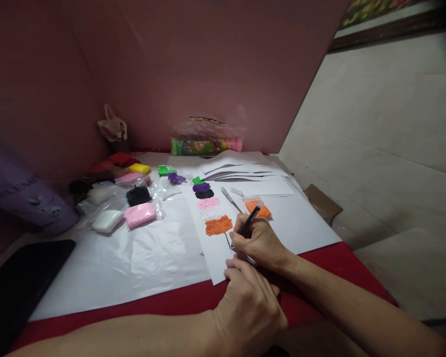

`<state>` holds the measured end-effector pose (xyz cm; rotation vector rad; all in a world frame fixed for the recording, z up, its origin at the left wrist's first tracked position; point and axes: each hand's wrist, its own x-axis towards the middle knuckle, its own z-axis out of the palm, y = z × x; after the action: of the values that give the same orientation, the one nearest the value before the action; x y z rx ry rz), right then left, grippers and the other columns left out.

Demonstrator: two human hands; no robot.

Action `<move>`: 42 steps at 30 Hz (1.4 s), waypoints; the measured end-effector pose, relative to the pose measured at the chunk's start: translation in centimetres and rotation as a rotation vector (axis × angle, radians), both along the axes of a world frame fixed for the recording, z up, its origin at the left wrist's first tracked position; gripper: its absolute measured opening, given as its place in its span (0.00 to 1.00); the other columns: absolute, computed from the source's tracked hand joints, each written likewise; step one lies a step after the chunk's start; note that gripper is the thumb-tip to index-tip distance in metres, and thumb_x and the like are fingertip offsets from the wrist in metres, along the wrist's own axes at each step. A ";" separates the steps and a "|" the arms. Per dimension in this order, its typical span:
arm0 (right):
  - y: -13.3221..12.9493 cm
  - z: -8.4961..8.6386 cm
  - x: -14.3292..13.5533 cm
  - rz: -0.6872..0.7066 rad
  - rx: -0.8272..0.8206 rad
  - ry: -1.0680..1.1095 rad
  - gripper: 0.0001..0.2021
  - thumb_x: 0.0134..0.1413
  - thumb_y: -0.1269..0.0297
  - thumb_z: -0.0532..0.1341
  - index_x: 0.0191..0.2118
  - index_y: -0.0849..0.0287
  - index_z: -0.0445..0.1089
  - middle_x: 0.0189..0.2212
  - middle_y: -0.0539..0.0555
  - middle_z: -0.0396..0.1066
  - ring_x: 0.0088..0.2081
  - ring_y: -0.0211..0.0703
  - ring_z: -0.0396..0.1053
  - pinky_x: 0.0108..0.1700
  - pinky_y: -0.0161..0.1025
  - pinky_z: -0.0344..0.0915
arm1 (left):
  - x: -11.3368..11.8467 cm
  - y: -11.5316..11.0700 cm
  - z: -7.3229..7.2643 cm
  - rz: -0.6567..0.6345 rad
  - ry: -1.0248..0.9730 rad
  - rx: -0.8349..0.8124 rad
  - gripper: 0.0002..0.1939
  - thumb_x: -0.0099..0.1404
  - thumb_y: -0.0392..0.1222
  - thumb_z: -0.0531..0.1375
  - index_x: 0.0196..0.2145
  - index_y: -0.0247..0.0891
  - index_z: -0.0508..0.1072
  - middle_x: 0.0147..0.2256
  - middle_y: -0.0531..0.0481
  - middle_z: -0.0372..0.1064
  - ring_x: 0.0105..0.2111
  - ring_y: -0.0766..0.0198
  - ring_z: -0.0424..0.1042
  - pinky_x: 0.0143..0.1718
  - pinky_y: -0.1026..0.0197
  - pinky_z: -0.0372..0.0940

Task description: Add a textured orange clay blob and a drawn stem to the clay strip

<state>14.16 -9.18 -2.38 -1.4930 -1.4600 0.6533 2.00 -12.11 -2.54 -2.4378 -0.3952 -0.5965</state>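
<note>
My right hand point(262, 243) is closed around a black pen point(250, 222), its tip low on a white sheet of paper point(215, 258). A short dark line runs from an orange clay patch point(218, 225) down to the tip. My left hand point(250, 300) lies at the sheet's near edge, fingers bent and together on the paper; its thumb is hidden. Up the sheet sit textured white point(211, 213), pink point(208, 203), black point(204, 194), purple point(201, 188) and green point(197, 180) clay patches. Just beyond my right hand are a metal tool point(228, 197) and a bag of orange clay point(263, 209).
Several bagged clay pieces, including pink point(140, 215) and white point(107, 221), lie to the left. A purple tumbler point(29, 193) and a dark flat object point(33, 282) flank them. Loose sheets point(241, 166) and a colorful plastic pack point(206, 146) are at the back by the wall.
</note>
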 end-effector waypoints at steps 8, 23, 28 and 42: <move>0.0 0.1 0.0 -0.005 0.011 -0.016 0.08 0.45 0.72 0.57 0.20 0.58 0.58 0.17 0.44 0.58 0.21 0.33 0.56 0.23 0.32 0.56 | -0.1 -0.1 0.0 -0.006 -0.001 -0.013 0.15 0.61 0.40 0.58 0.26 0.21 0.74 0.25 0.28 0.74 0.25 0.43 0.74 0.17 0.53 0.64; -0.1 0.3 0.0 0.010 -0.017 -0.025 0.08 0.45 0.71 0.57 0.20 0.58 0.59 0.16 0.44 0.59 0.20 0.32 0.58 0.22 0.31 0.57 | -0.1 -0.1 0.1 -0.002 0.001 -0.017 0.15 0.61 0.40 0.58 0.25 0.22 0.74 0.25 0.29 0.74 0.25 0.44 0.74 0.16 0.54 0.64; -0.2 0.4 -0.1 0.029 -0.054 0.045 0.08 0.47 0.71 0.57 0.22 0.58 0.59 0.16 0.44 0.61 0.19 0.33 0.60 0.21 0.31 0.59 | -0.1 -0.1 0.1 -0.007 -0.003 -0.008 0.15 0.61 0.40 0.58 0.25 0.22 0.74 0.25 0.29 0.74 0.25 0.44 0.74 0.16 0.54 0.64; -0.2 0.2 0.1 0.027 -0.055 0.002 0.09 0.47 0.71 0.57 0.22 0.57 0.58 0.16 0.45 0.61 0.20 0.34 0.62 0.22 0.31 0.58 | 0.0 -0.1 0.1 -0.007 -0.017 -0.014 0.15 0.61 0.41 0.58 0.23 0.23 0.74 0.24 0.30 0.73 0.25 0.43 0.74 0.15 0.54 0.62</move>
<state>14.22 -9.34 -2.22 -1.5163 -1.4729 0.7162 1.99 -12.22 -2.40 -2.4505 -0.3990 -0.6193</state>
